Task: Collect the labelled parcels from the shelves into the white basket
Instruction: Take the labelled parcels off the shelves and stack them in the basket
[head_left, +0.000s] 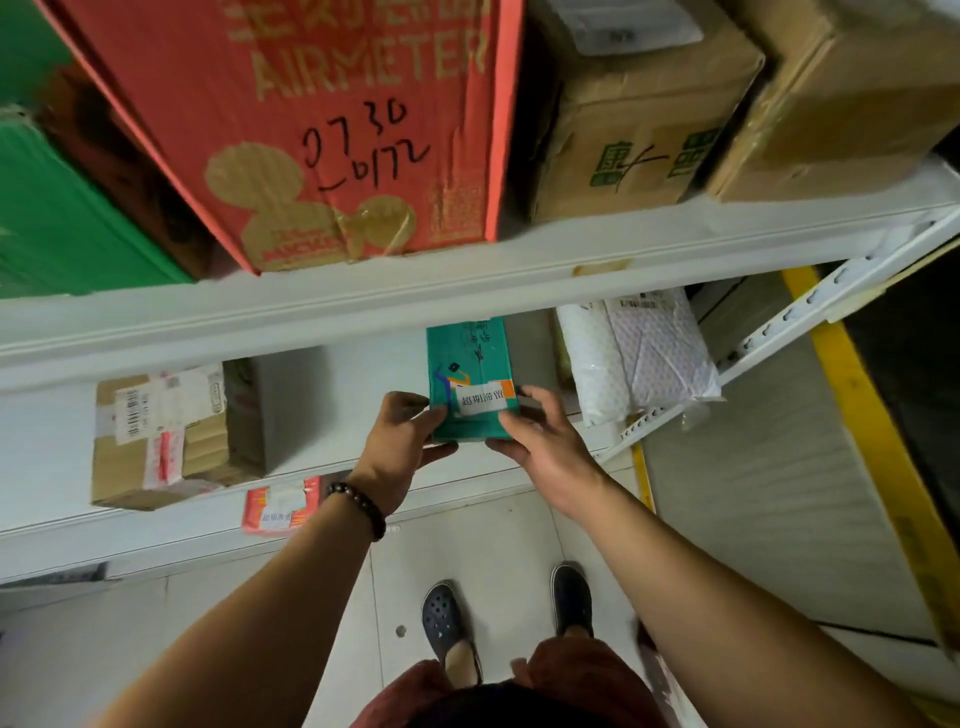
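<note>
green parcel (467, 374) gripped between left hand (400, 447), right hand (540, 441), fingers (511, 423) on label

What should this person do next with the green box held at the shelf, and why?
Probably draw the green box straight back out toward the body. The left hand and right hand both grip its near end, it bears a white label, and its far end sits under the upper shelf beam. The white basket is out of view, so carrying it there comes afterward.
</note>
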